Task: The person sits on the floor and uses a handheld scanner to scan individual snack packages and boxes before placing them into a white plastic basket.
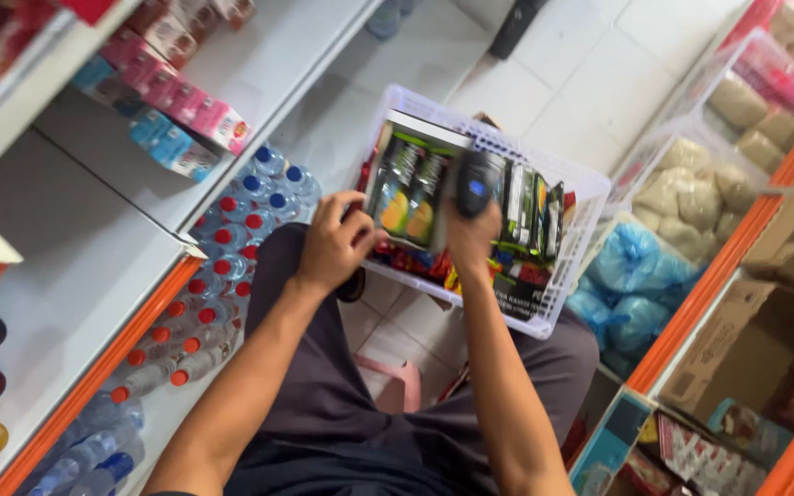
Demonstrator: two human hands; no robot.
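A white plastic basket (pixel 581 188) full of dark and green product packs rests on my knees. My left hand (pixel 334 243) grips the near left edge of a flat pack (pixel 411 184) with green and orange pictures, held over the basket. My right hand (pixel 472 230) is wrapped around a dark handheld scanner (pixel 473 181), which sits just above that pack's right side. More upright packs (pixel 530 207) stand in the basket to the right.
White shelves with orange edges rise on the left, holding pink and blue boxes (pixel 172 101). Capped water bottles (pixel 232 266) lie on the floor shelf below. On the right stand bagged goods (pixel 691 188), blue bags (pixel 631 276) and cardboard boxes (pixel 737 349). A pink stool (pixel 402 381) is under me.
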